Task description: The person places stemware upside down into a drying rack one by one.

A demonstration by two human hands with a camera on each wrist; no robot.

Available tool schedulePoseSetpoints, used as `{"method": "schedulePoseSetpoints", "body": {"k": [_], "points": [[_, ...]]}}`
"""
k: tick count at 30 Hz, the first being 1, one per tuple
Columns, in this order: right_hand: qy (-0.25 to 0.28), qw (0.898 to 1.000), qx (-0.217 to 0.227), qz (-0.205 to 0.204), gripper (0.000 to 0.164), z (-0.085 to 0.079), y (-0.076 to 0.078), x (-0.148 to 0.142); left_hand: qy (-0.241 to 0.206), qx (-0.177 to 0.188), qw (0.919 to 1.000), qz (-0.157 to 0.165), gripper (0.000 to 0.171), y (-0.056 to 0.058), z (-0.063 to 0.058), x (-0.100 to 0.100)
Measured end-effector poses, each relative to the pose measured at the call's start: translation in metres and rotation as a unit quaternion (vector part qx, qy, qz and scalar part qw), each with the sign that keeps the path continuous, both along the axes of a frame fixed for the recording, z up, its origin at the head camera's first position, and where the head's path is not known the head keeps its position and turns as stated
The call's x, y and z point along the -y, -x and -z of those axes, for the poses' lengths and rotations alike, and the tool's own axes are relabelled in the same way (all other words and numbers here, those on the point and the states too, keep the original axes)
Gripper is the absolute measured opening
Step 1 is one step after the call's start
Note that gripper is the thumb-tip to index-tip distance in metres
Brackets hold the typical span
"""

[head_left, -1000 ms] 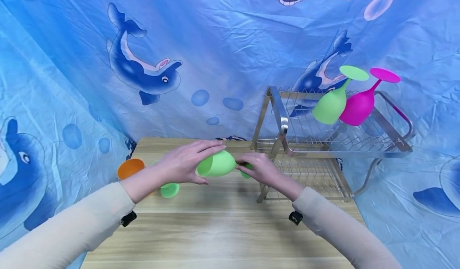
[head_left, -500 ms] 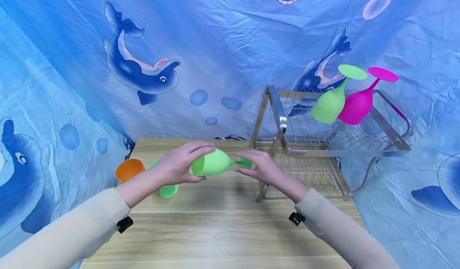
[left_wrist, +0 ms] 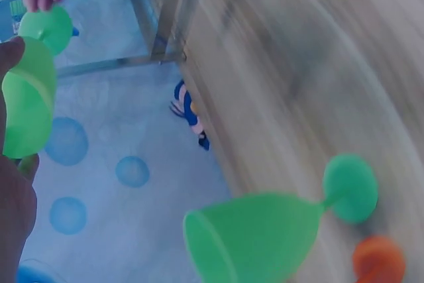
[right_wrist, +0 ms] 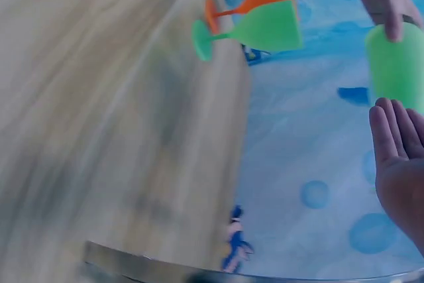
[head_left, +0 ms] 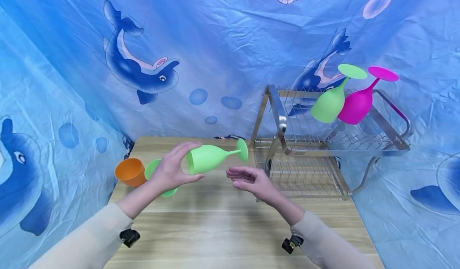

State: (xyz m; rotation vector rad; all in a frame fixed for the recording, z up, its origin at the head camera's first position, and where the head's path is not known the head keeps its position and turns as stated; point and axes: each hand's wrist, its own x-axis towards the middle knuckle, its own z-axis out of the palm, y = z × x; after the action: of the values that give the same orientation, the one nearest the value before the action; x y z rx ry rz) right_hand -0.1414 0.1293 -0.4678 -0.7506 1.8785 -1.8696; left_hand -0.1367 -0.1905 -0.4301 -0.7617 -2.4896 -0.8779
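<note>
My left hand (head_left: 172,167) grips a light green goblet (head_left: 208,158) near its rim. The goblet lies sideways in the air over the table, its foot pointing right toward the rack. My right hand (head_left: 253,183) is off the goblet, just below its stem, with fingers extended and nothing in them. In the right wrist view that hand's palm (right_wrist: 404,177) faces up near the goblet's bowl (right_wrist: 395,64). Behind my left forearm another green goblet (left_wrist: 255,236) stands upright on the table, beside an orange goblet (head_left: 130,171).
A two-tier metal dish rack (head_left: 345,154) stands on the right of the wooden table (head_left: 223,229). On its upper tier, a green goblet (head_left: 328,105) and a magenta goblet (head_left: 357,106) lean upside down. Blue dolphin-printed sheeting (head_left: 215,53) surrounds the table.
The right hand has let go of the goblet's stem and dropped slightly lower. The held goblet has moved a little left in the left hand, with its foot raised into view.
</note>
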Motion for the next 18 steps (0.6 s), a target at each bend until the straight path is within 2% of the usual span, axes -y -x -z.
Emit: {"method": "schedulePoseSetpoints", "body": {"k": [5,8,13,18], "points": [[0.055,0.995,0.075,-0.022,0.066,0.021,0.006,0.011,-0.082,0.046,0.9952,-0.025,0.092,-0.011,0.014,-0.014],[0.083,0.992,0.094,-0.013,0.072,0.028,0.013,0.020,-0.150,0.094,0.9835,-0.037,0.089,-0.019,0.023,-0.022],[0.156,0.981,0.114,0.023,0.085,0.026,0.028,0.033,-0.256,0.178,0.9490,-0.047,0.085,-0.028,0.030,-0.029],[0.213,0.971,0.103,0.021,0.078,0.023,0.042,0.041,-0.327,0.240,0.9135,-0.033,0.083,-0.032,0.033,-0.036]]}}
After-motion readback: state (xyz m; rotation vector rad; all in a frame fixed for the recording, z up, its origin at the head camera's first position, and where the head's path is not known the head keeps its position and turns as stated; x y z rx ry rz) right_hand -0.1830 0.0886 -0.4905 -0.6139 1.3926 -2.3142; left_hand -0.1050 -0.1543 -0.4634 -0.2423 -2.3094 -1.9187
